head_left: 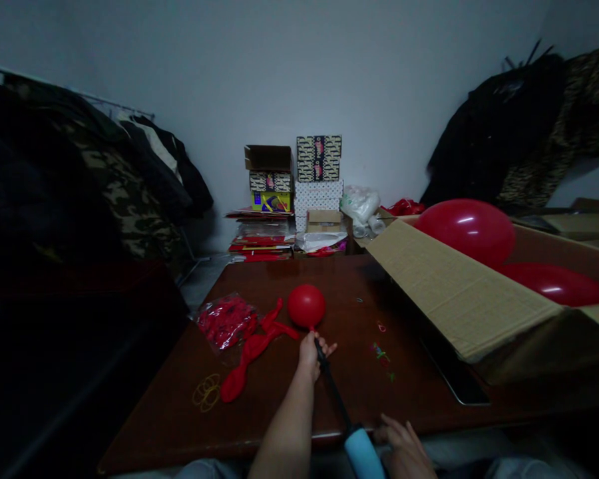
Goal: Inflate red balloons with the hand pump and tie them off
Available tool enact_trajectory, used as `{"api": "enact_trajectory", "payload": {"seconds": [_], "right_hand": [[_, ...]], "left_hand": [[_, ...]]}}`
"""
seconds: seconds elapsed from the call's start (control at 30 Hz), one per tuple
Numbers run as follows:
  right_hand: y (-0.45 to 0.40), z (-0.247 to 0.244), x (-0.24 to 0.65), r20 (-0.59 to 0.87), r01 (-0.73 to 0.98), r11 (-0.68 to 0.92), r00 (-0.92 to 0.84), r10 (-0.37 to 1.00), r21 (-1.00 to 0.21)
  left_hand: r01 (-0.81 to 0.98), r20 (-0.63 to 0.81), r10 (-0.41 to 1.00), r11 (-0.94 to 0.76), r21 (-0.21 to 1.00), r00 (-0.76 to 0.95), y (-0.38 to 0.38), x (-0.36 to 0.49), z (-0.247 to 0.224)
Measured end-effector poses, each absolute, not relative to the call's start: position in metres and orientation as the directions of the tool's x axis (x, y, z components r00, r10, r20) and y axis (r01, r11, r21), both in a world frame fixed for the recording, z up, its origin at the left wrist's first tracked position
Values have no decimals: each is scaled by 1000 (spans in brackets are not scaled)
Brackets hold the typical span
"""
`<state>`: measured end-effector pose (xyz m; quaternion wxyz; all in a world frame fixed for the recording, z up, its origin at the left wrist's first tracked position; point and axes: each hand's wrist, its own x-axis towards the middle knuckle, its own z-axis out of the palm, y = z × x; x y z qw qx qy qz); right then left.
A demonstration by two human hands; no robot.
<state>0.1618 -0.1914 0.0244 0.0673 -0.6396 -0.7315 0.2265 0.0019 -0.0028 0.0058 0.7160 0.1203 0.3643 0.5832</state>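
Note:
A small, round, partly inflated red balloon (306, 306) stands above the table. My left hand (311, 352) is closed around its neck and the black tip of a hand pump. The pump's black shaft (337, 396) slants down to its light blue barrel (363, 454) at the bottom edge. Just right of that barrel is my right hand (404, 449), fingers apart and stretched toward it; whether they touch it I cannot tell. Limp red balloons (252, 352) lie left of my left hand, beside a clear bag of red balloons (227, 320).
Yellow rubber bands (207, 392) lie at the table's left. Small coloured bands (379, 352) and a dark flat device (459, 379) are to the right. An open cardboard box (459, 293) holds large red balloons (466, 229). Stacked boxes (319, 193) stand behind the table.

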Motion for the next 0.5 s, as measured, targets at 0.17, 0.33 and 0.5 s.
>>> {"api": "enact_trajectory", "payload": {"seconds": [0.17, 0.33, 0.5], "right_hand": [[-169, 54, 142, -162, 903, 129, -211, 964, -409], [-129, 65, 117, -34, 920, 111, -133, 991, -377], [-114, 54, 105, 3, 930, 85, -90, 996, -357]], "left_hand": [[-727, -373, 926, 300, 618, 65, -3, 1, 4], [-720, -342, 938, 277, 636, 59, 0, 1, -1], [-695, -308, 949, 267, 668, 70, 3, 2, -6]]}}
